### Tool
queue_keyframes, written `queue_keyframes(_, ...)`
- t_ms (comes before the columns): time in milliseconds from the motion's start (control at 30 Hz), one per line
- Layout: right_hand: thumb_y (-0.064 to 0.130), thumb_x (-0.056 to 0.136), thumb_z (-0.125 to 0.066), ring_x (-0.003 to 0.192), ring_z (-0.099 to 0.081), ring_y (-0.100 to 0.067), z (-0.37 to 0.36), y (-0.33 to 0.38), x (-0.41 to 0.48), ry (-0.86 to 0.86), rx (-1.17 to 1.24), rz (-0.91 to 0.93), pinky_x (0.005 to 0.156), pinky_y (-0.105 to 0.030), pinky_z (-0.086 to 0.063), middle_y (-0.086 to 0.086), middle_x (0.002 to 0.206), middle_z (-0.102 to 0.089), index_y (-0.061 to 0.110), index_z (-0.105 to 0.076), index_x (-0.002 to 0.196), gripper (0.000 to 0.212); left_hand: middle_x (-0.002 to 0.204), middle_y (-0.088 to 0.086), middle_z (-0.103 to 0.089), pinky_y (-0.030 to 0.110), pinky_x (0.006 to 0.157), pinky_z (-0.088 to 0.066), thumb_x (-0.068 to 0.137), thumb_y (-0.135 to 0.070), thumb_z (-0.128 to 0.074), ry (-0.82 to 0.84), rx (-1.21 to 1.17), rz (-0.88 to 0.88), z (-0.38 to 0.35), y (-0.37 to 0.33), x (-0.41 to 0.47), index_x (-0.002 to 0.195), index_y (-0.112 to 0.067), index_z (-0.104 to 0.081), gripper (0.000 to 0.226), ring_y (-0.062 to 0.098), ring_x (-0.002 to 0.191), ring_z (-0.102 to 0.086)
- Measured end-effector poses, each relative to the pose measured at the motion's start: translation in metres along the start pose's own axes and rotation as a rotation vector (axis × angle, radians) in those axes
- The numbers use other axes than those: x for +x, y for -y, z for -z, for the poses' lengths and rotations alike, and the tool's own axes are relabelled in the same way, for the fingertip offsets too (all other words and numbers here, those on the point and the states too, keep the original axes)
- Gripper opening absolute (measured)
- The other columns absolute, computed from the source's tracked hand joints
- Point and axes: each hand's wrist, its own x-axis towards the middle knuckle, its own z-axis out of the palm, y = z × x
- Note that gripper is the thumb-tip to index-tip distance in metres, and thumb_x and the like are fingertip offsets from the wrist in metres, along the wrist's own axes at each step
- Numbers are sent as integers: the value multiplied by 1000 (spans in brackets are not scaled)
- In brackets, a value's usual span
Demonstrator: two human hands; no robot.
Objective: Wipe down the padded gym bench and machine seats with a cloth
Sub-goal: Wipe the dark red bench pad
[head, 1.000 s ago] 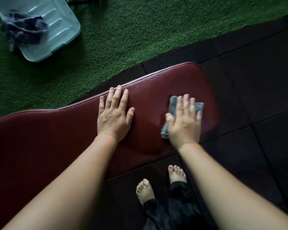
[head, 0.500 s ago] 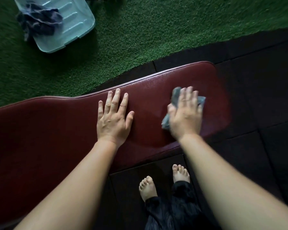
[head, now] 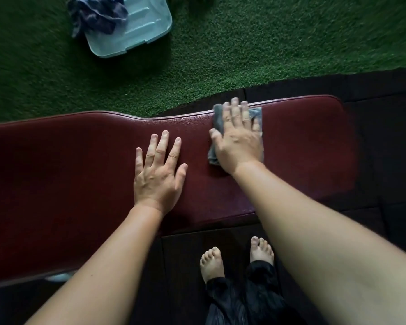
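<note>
A dark red padded bench (head: 68,172) runs across the view from left to right. My right hand (head: 238,139) lies flat with straight fingers on a grey cloth (head: 217,119), pressing it onto the pad near the bench's far edge. Most of the cloth is hidden under the palm; its corners show above the fingers and beside the wrist. My left hand (head: 158,174) rests flat on the bare pad, fingers spread, to the left of the cloth and nearer to me.
A pale blue plastic tub lid (head: 136,31) lies on green artificial turf (head: 267,43) beyond the bench, with a crumpled dark cloth (head: 96,15) on it. Black rubber floor tiles (head: 389,141) surround the bench's right end. My bare feet (head: 212,263) stand just before the bench.
My right hand has slid the cloth away from me, from the middle of the pad to its far edge. The left hand stays planted. The view has shifted.
</note>
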Motion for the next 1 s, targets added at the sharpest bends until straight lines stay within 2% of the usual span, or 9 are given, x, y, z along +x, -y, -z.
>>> queue_keyframes(167, 60, 99, -37, 160, -5, -24, -18, 23, -65, -17, 17, 288, 129, -47, -5, -4, 173, -12, 15, -21, 164, 81, 173, 3, -21, 60, 126, -12, 100, -50, -39, 1, 24, -14, 3, 11, -13, 162, -28, -36, 66, 26, 160, -16)
queue_keyframes(367, 17, 89, -46, 147, -42, -32, -10, 15, -86, -18, 185, 359, 119, -58, -33, -11, 156, -49, 9, -54, 148, 60, 174, 0, -16, 59, 127, -7, 99, -52, -38, 143, 33, 10, 22, -2, -16, 162, -31, -32, 67, 24, 161, -11)
queue_keyframes(433, 4, 85, -49, 141, -50, -35, 7, 18, -81, 15, 261, 323, 113, -58, -42, -14, 151, -55, 5, -58, 143, 59, 175, -3, -6, 56, 128, -1, 102, -51, -42, 233, 38, 22, 39, -9, -11, 164, -34, -23, 68, 21, 161, -3)
queue_keyframes(467, 0, 87, -50, 142, -50, -33, 22, 20, -79, 58, 288, 286, 114, -52, -43, -12, 153, -52, 7, -55, 147, 61, 175, -4, -1, 54, 128, 2, 103, -51, -43, 272, 44, 23, 50, -12, -8, 165, -35, -18, 69, 20, 161, 2)
queue_keyframes(533, -1, 92, -50, 146, -44, -27, 57, 21, -77, 160, 296, 223, 118, -40, -37, -6, 162, -41, 14, -44, 156, 65, 175, -6, 4, 52, 129, 4, 103, -52, -42, 315, 54, 12, 80, -20, -1, 166, -35, -13, 71, 18, 161, 7)
queue_keyframes(600, 1, 94, -48, 147, -41, -24, 98, 18, -79, 189, 281, 167, 120, -36, -33, -3, 165, -36, 18, -38, 159, 67, 175, -6, 2, 50, 129, 4, 104, -52, -40, 358, 52, 6, 117, -29, 7, 165, -34, -13, 70, 16, 161, 8)
queue_keyframes(733, 4, 95, -48, 146, -43, -20, 189, 5, -108, 142, 283, 63, 121, -28, -27, -3, 162, -42, 18, -41, 157, 64, 171, -3, -22, 47, 129, -9, 102, -52, -48, 352, 22, -23, 199, -56, 7, 162, -29, -30, 66, 19, 159, -11)
queue_keyframes(833, 5, 93, -54, 142, -47, -23, 253, -9, -145, 69, 331, -40, 120, -27, -28, -6, 156, -49, 14, -47, 153, 61, 157, -1, -46, 45, 124, -23, 100, -51, -54, 275, 32, -123, 254, -88, 5, 153, -27, -46, 59, 23, 149, -32)
queue_keyframes(1000, 9, 93, -60, 135, -54, -27, 332, -56, -204, -37, 401, -215, 115, -29, -35, -8, 148, -58, 16, -54, 149, 57, 143, -1, -58, 44, 114, -35, 97, -50, -57, 255, 55, -309, 317, -166, 15, 144, -28, -54, 52, 26, 137, -45)
